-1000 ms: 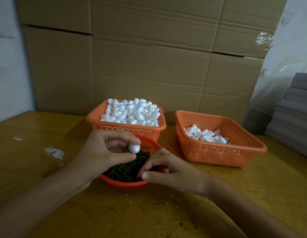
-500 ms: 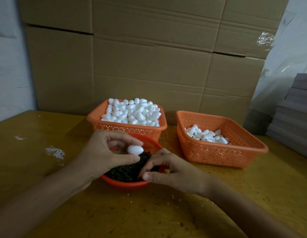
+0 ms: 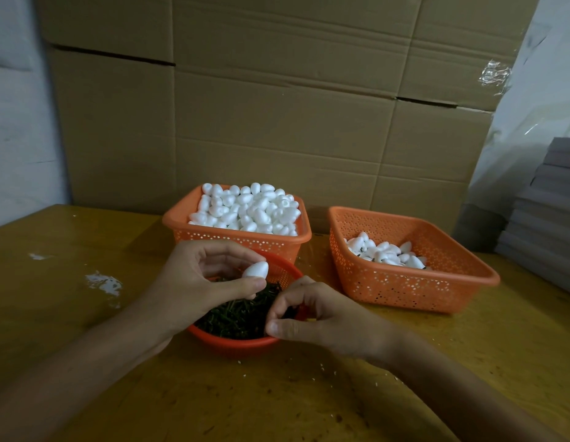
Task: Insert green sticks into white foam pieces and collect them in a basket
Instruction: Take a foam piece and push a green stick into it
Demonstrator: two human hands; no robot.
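Nearest, the wooden table (image 3: 277,403) is dotted with small white crumbs, and both forearms reach in across it from the bottom edge. Just beyond, the right hand (image 3: 321,317) sits over the near right rim of a round red bowl (image 3: 239,344), fingers curled and thumb tip drawn in against the fingertips; whether a stick is pinched there cannot be told. The bowl holds a tangle of green sticks (image 3: 235,317). Above its left side, the left hand (image 3: 197,282) pinches one white foam piece (image 3: 256,269) between thumb below and fingertips above, the egg-shaped piece raised clear of the sticks with its end tilted up to the right. Behind the bowl, touching or nearly touching it, stands an orange basket (image 3: 235,239) heaped with plain foam pieces (image 3: 248,208). To the right and a little apart, a second orange basket (image 3: 404,285) holds a small pile of foam pieces (image 3: 385,252) at its bottom, some with a dark stem showing. Farther back rise stacked cardboard boxes (image 3: 277,122), with a stack of grey boards (image 3: 551,202) at the far right.
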